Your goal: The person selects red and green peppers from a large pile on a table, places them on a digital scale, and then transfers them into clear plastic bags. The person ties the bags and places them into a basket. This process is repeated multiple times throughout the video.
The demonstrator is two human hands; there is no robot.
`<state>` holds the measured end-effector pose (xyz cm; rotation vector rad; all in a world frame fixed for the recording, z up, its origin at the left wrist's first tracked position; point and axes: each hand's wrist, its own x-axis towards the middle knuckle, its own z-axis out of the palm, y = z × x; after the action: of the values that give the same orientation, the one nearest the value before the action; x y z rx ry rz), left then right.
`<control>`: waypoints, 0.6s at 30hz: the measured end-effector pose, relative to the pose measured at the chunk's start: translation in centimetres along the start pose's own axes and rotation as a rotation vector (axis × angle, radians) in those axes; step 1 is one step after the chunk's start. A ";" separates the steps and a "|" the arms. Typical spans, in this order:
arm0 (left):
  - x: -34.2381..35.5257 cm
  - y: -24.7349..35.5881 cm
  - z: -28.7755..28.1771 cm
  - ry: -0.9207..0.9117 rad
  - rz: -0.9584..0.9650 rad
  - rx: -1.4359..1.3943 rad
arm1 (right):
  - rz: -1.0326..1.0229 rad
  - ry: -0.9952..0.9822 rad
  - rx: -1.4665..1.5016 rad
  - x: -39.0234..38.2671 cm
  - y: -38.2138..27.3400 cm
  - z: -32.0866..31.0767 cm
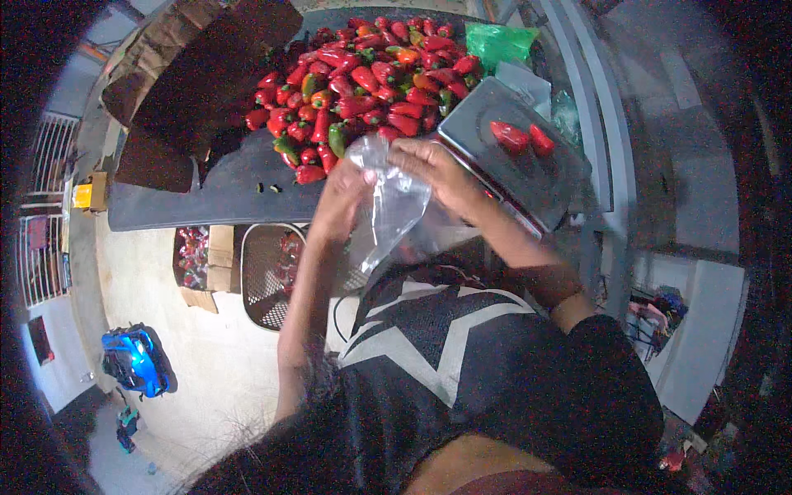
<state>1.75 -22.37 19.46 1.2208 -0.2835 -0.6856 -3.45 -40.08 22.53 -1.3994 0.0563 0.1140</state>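
Observation:
Between my two hands hangs a clear plastic bag (pixel 398 202), its top edge toward the table and its body drooping over the table's near edge. My left hand (pixel 346 191) pinches one side of the bag's mouth. On the other side, my right hand (pixel 433 169) has its fingers closed on the rim. Just beyond lies a large heap of red peppers (pixel 355 87), some green or orange. To the right, two red peppers (pixel 510 137) rest on the flat metal plate of a weighing scale (pixel 516 165). Whether the bag holds anything, I cannot tell.
The dark tabletop (pixel 223 194) carries a brown cardboard piece (pixel 165 66) at the left and a green plastic bag (pixel 501 45) at the far right. Below stand a plastic basket (pixel 266 309) and a cardboard box (pixel 219 256) with packed peppers. A blue bag (pixel 136 363) lies on the floor.

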 end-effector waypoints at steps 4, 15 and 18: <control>-5.0 -4.4 -1.4 0.172 -0.093 -0.138 | 0.171 0.098 0.285 -3.3 3.2 3.1; -7.6 -7.6 -1.5 0.400 0.122 -0.106 | 0.148 0.118 0.202 -7.1 6.7 2.6; -7.0 -8.0 -0.1 0.355 0.030 -0.284 | 0.030 0.272 0.123 -7.3 7.2 1.7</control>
<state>-6.23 -19.31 13.12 1.0395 0.0891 -0.4539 -11.54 -37.58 16.53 -1.2838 0.3058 -0.0550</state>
